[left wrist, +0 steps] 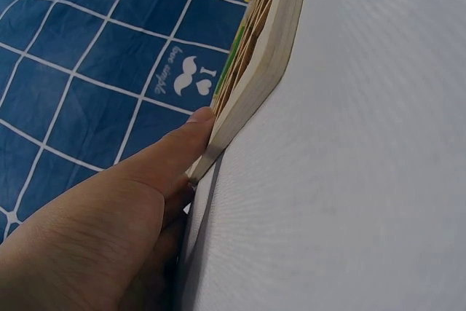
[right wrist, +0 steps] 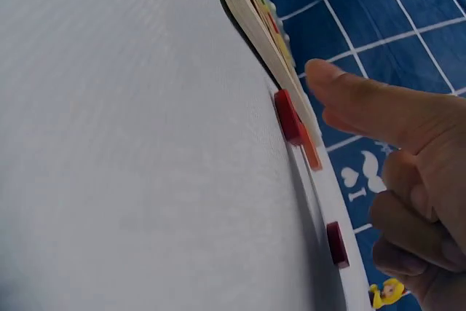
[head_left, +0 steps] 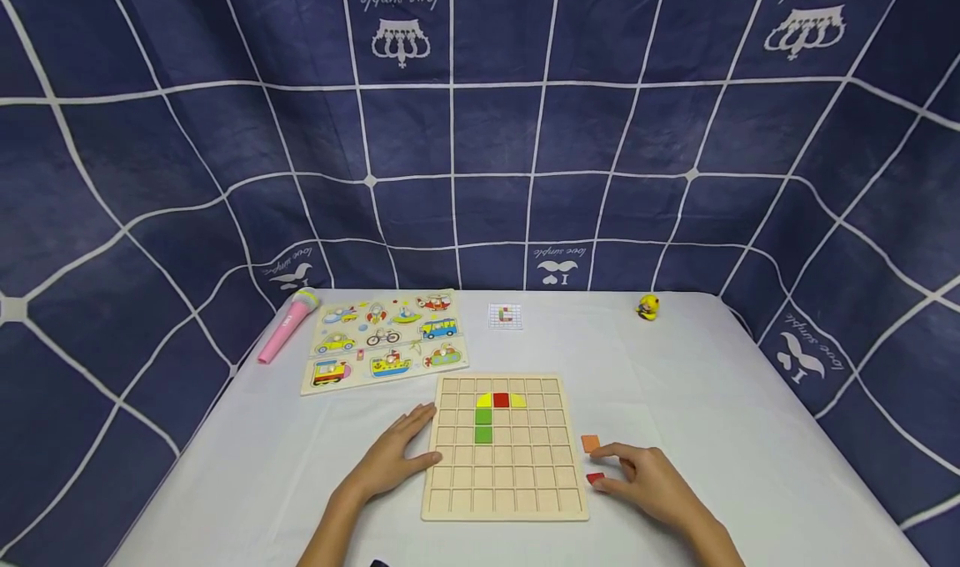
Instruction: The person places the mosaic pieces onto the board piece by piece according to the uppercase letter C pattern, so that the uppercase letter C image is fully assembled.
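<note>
Grid board [head_left: 525, 501] sits centrally on the desk [head_left: 675, 383], toward the near edge, likely for two-handed reach. Hands apart. Left hand [head_left: 390, 457]: thumb spread from fingers, touching board's left edge, probably steadying it. Right hand [head_left: 647, 481]: thumb and index parted, nothing pinched, near red piece [head_left: 595, 477] and orange square [head_left: 590, 443], both just off board's right edge, presumably for easy pickup.

On the curtain [head_left: 495, 129], high behind the board [head_left: 504, 477], "love simple" reads upside down over a crown [head_left: 401, 40] leftward and another crown [head_left: 807, 32] rightward. Lower, "love simple" recurs with a moustache [head_left: 558, 265] behind the board, and with others behind-left and right of it; the behind and right ones add a heart and "I". Behind-left of the board, the microphone's [head_left: 285, 331] lettering is too small to read.
</note>
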The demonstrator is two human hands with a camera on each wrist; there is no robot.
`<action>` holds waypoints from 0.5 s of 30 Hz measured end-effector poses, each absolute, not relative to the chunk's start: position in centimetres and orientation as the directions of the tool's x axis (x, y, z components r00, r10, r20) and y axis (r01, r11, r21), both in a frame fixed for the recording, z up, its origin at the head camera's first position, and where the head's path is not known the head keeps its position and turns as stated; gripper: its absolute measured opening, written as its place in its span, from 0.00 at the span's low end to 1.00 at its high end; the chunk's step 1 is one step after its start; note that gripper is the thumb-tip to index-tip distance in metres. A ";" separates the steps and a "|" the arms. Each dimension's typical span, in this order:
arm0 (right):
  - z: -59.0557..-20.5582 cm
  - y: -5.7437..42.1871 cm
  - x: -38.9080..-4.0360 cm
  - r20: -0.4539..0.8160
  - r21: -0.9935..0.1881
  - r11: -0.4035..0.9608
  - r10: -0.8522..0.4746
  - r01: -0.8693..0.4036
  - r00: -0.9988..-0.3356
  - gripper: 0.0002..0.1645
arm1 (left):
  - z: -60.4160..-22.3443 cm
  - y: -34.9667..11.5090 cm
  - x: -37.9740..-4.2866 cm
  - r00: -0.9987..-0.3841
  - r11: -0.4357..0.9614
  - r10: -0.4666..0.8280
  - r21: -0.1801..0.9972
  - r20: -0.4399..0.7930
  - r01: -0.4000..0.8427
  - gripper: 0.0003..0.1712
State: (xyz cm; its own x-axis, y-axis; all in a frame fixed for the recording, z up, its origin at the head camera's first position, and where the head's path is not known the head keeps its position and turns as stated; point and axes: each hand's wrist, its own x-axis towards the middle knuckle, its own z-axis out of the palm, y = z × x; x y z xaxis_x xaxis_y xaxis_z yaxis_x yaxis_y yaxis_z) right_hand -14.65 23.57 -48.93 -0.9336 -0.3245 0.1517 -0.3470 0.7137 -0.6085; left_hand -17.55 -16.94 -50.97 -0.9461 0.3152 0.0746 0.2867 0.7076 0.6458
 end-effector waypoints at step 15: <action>-49.7 24.9 -14.1 0.144 -0.596 0.707 -0.372 -0.380 -0.917 0.15 | -51.1 -16.9 -17.6 -0.944 0.699 0.320 0.651 0.087 0.297 0.44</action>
State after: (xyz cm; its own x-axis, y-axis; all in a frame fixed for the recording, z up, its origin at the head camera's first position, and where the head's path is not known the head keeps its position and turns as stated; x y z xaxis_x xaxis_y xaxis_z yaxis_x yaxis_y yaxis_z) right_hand -14.08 24.88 -49.68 -0.9170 -0.3720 0.1439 -0.3804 0.7074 -0.5957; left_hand -17.55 -16.94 -51.12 -0.9435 0.3198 0.0865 0.2967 0.6992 0.6505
